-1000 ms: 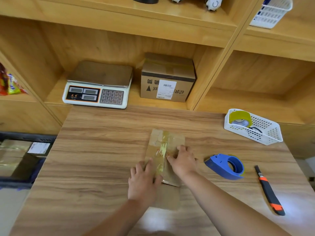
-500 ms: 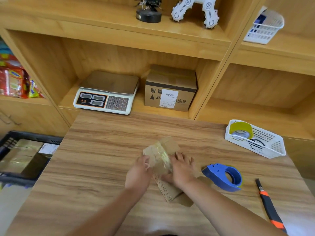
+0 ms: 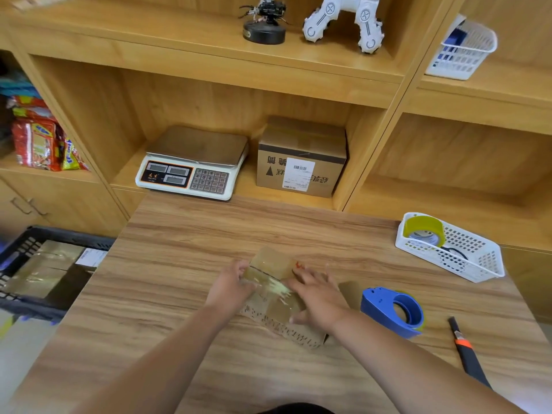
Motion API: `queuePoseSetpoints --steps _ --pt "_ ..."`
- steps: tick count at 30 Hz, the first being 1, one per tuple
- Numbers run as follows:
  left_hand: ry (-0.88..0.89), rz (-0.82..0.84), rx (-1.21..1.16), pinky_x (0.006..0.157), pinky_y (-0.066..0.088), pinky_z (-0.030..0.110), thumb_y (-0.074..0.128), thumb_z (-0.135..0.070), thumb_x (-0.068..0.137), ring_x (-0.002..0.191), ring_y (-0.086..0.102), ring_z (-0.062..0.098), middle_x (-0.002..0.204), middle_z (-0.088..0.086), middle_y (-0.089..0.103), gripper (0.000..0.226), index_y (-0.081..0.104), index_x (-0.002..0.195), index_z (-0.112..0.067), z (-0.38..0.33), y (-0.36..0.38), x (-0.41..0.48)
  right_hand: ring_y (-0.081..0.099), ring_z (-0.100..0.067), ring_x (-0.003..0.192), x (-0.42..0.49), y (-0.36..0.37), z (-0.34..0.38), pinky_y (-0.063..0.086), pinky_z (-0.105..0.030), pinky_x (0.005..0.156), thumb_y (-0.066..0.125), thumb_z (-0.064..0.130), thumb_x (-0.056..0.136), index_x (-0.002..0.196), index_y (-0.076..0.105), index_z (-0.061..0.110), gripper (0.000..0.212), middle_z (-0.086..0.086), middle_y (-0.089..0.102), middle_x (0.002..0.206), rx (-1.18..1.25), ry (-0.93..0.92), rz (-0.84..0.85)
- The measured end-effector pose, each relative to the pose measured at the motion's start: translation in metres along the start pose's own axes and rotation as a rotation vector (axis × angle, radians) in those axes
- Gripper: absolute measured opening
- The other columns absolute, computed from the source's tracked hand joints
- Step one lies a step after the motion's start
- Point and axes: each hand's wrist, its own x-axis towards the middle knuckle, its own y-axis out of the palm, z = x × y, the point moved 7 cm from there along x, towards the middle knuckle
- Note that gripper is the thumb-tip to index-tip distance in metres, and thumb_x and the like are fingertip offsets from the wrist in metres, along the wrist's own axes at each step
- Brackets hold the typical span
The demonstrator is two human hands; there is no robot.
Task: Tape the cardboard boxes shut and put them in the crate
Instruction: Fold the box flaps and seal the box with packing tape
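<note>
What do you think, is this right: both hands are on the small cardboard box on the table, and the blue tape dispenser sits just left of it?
Not quite. In the head view the blue tape dispenser sits just right of the small cardboard box, not left. The rest holds: left hand and right hand are both on it, on the table.

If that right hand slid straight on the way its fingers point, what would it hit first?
The right hand rests on the small cardboard box. Past it lies bare table, then probably the weighing scale on the shelf, though depth is unclear.
</note>
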Motion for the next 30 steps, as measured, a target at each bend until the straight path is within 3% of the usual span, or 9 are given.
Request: queuePoseSetpoints --steps 5,9,11,19,23,24,27,30 --pt "0.015 -0.006 0.085 0.055 0.044 0.029 0.066 -0.023 0.083 0.061 0.056 0.014 0.073 0.002 0.061 0.012 0.055 0.082 -0.02 0.01 -0.002 -0.006 0.012 -0.023 0.145 -0.002 -0.012 -0.007 -0.013 -0.049 0.113 0.065 0.048 0.08 0.144 0.027 0.038 0.075 0.001 0.024 0.155 -0.088 0.014 -0.093" --pt "0.007 0.026 0.048 0.053 0.045 0.026 0.06 -0.025 0.088 0.065 0.06 0.015 0.078 0.0 0.064 0.006 0.055 0.091 -0.024 0.012 0.006 -0.013 0.011 -0.025 0.144 -0.004 -0.021 -0.009 -0.006 -0.055 0.114 0.057 0.047 0.087 0.147 0.024 0.024 0.072 -0.005 0.027 0.151 -0.23 0.1 -0.17" --pt "-0.019 0.036 0.043 0.049 0.047 0.022 0.058 -0.026 0.089 0.072 0.064 0.016 0.083 0.0 0.065 0.015 0.054 0.103 -0.023 0.014 0.01 -0.015 0.008 -0.027 0.144 -0.005 -0.021 -0.007 -0.006 -0.057 0.114 0.055 0.046 0.089 0.147 0.02 0.02 0.073 -0.008 0.024 0.151 -0.259 0.124 -0.18" --pt "-0.078 -0.002 0.029 0.058 0.054 0.031 0.054 -0.024 0.092 0.075 0.062 0.012 0.089 -0.004 0.062 0.028 0.049 0.119 -0.021 0.017 0.01 -0.021 0.0 -0.028 0.146 -0.01 -0.017 -0.002 -0.008 -0.057 0.115 0.047 0.045 0.095 0.151 -0.001 0.021 0.078 -0.009 0.014 0.156 -0.23 0.136 -0.174" --pt "0.017 -0.101 0.317 0.048 0.045 0.025 0.06 -0.029 0.086 0.066 0.061 0.009 0.077 -0.01 0.062 0.03 0.053 0.116 -0.026 0.005 0.005 -0.028 0.002 -0.028 0.146 -0.014 -0.017 -0.002 -0.007 -0.055 0.115 0.047 0.043 0.095 0.151 0.0 0.022 0.077 -0.009 0.016 0.155 -0.2 0.134 -0.209" --pt "0.087 -0.138 0.453 0.054 0.044 0.022 0.062 -0.032 0.084 0.071 0.059 0.009 0.082 -0.011 0.061 0.033 0.055 0.116 -0.026 -0.002 0.004 -0.029 0.004 -0.028 0.145 -0.014 -0.017 -0.002 -0.006 -0.055 0.115 0.049 0.042 0.094 0.151 0.001 0.023 0.077 -0.009 0.018 0.154 -0.193 0.13 -0.213" --pt "0.333 -0.222 0.806 0.092 0.035 0.027 0.06 -0.04 0.08 0.11 0.044 0.014 0.11 -0.007 0.057 0.038 0.061 0.115 -0.025 -0.02 0.008 -0.028 0.009 -0.025 0.144 -0.015 -0.016 -0.002 -0.004 -0.053 0.116 0.055 0.032 0.092 0.151 0.007 0.025 0.077 -0.006 0.025 0.15 -0.178 0.109 -0.244" --pt "0.431 -0.184 0.833 0.101 0.025 0.029 0.061 -0.042 0.077 0.12 0.031 0.015 0.121 -0.007 0.049 0.031 0.064 0.102 -0.025 -0.031 0.012 -0.019 0.012 -0.024 0.143 -0.017 -0.017 -0.006 -0.004 -0.052 0.116 0.056 0.027 0.09 0.151 0.008 0.026 0.077 -0.004 0.028 0.149 -0.156 0.078 -0.266"
